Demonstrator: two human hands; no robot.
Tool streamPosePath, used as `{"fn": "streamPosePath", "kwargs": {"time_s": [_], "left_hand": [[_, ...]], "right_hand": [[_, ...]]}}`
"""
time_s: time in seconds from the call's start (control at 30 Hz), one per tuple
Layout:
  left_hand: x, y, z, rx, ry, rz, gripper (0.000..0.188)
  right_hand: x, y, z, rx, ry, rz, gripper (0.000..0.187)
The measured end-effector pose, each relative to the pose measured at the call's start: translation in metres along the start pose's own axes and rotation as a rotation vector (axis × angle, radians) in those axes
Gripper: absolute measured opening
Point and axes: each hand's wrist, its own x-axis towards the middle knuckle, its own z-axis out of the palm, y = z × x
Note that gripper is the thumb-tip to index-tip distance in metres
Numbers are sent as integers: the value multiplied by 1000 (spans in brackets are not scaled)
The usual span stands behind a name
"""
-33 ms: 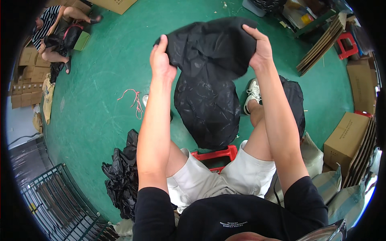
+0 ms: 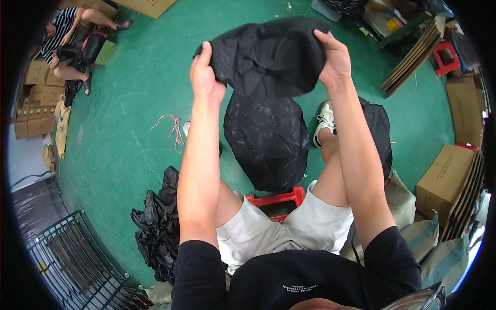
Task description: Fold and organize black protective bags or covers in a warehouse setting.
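Note:
Both hands hold up a piece of black fabric (image 2: 268,57) by its two sides, out in front of me. It hangs creased and sags between them; its exact kind I cannot tell. My left hand (image 2: 206,77) is closed on its left edge, thumb on top. At the right edge my right hand (image 2: 335,59) grips it the same way. Beneath, on the floor between my feet, lies a rounded dark heap of black fabric (image 2: 266,144), partly hidden by the held piece.
Crumpled black plastic (image 2: 157,227) lies by my left leg, and another black bundle (image 2: 377,134) by my right. A red stool (image 2: 276,204) shows between my thighs. Pink string (image 2: 175,133) lies on the green floor. Cartons (image 2: 445,173) stand at right. Another person (image 2: 67,39) sits far left.
The fabric has risen slightly, its lower edge lifting a little. My left hand has moved slightly up and left; my right hand has barely shifted.

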Motion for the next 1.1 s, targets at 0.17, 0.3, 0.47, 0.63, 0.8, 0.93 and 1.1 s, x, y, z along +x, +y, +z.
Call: {"fn": "streamPosePath", "kwargs": {"time_s": [0.17,0.3,0.47,0.63,0.8,0.93,1.1], "left_hand": [[2,11,-9,-44,-4,67,37],[23,-60,-100,375,527,-66,43],[-13,-132,-197,794,646,-203,55],[-86,-153,-179,773,908,-196,60],[-115,-156,-202,850,805,-230,69],[-146,-171,-203,904,787,-254,70],[-175,-177,-215,871,763,-228,73]], "right_hand": [[16,18,5,-38,-21,-113,15],[56,96,-80,-344,390,16,13],[42,166,-226,-1381,589,234,27],[-47,204,-217,-1132,789,326,34],[-105,197,-207,-1307,818,331,33],[-147,197,-207,-1367,868,291,27],[-159,196,-208,-1274,819,491,24]]}}
